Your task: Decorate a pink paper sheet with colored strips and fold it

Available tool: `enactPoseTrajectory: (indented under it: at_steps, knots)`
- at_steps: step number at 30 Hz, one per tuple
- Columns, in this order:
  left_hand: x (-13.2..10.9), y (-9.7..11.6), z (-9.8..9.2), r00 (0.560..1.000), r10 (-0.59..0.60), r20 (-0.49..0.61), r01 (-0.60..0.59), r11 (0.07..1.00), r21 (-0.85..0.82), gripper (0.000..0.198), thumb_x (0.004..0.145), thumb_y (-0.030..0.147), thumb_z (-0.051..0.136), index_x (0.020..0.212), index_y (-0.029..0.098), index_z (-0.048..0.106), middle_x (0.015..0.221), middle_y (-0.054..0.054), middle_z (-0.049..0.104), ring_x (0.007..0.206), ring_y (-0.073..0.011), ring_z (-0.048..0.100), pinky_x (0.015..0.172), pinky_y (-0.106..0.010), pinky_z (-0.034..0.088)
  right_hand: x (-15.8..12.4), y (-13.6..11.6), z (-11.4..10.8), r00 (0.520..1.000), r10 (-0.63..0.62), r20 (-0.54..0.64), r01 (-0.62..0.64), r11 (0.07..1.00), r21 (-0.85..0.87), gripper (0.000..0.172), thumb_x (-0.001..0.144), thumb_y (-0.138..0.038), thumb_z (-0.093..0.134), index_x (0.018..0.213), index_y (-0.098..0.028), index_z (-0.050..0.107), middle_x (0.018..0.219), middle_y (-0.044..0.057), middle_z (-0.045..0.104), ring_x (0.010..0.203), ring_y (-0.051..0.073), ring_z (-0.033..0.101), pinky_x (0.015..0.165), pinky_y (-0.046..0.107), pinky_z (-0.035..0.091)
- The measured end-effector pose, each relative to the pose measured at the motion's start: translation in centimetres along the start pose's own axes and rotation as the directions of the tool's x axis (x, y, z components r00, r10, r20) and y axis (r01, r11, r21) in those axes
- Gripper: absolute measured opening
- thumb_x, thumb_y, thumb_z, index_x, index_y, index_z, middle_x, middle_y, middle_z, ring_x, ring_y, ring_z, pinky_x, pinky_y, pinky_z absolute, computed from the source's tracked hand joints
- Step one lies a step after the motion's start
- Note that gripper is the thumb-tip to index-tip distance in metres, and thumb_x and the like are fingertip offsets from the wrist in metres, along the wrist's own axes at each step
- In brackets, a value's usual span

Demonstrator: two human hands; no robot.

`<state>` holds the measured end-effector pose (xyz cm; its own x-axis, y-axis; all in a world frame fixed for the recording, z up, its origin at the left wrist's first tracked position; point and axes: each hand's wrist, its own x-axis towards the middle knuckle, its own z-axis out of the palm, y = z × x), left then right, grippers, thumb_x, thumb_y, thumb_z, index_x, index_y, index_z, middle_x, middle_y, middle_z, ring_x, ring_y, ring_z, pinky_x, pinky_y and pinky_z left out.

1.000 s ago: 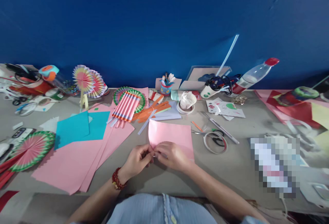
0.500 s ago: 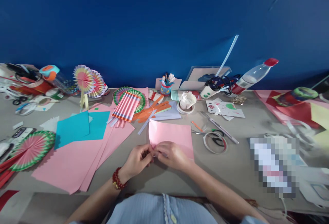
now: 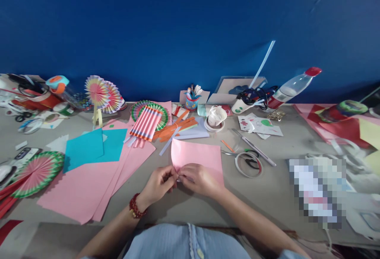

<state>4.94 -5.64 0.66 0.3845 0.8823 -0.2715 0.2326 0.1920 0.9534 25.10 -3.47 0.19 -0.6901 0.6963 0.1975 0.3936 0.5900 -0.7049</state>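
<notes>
A pink paper sheet [image 3: 197,155] lies on the grey table [image 3: 276,195] in front of me. My left hand [image 3: 158,183], with a red bead bracelet at the wrist, pinches the sheet's near left corner. My right hand [image 3: 199,179] presses on the same near edge, fingers closed over the paper. The two hands meet fingertip to fingertip at the corner, where a narrow fold of paper shows.
Larger pink sheets [image 3: 86,187] and a blue sheet [image 3: 92,147] lie to the left, beside pleated paper fans [image 3: 35,172]. A tape ring [image 3: 248,164], scissors, a white cup [image 3: 216,116], a pen pot [image 3: 191,101] and a bottle [image 3: 292,86] stand behind.
</notes>
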Motion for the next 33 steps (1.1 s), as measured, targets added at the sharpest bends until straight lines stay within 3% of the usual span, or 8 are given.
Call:
enactPoseTrajectory:
  at_steps: [24,33]
  knots:
    - [0.03,0.2,-0.02,1.0,0.003,0.021,-0.003,1.0,-0.013,0.021,0.09,0.031,0.054,0.074,0.017,0.051,0.064,0.001,0.06,0.05,-0.0081,0.053,0.05,-0.018,0.042,0.07,-0.55,0.26,0.998,0.016,-0.06,-0.018,0.999,-0.043,0.011,0.086,-0.017,0.051,0.076,-0.021,0.052,0.074,0.002,0.062,0.07,0.016,0.057,0.066,0.025,0.042]
    - [0.0,0.16,-0.06,1.0,0.005,0.03,-0.005,1.0,-0.009,0.019,0.089,0.028,0.054,0.074,0.016,0.052,0.066,0.001,0.06,0.051,-0.0081,0.054,0.05,-0.018,0.042,0.04,-0.25,0.64,0.998,-0.019,-0.068,0.013,0.996,-0.089,0.017,0.09,-0.017,0.047,0.075,-0.021,0.055,0.073,0.003,0.063,0.07,0.016,0.056,0.066,0.025,0.041]
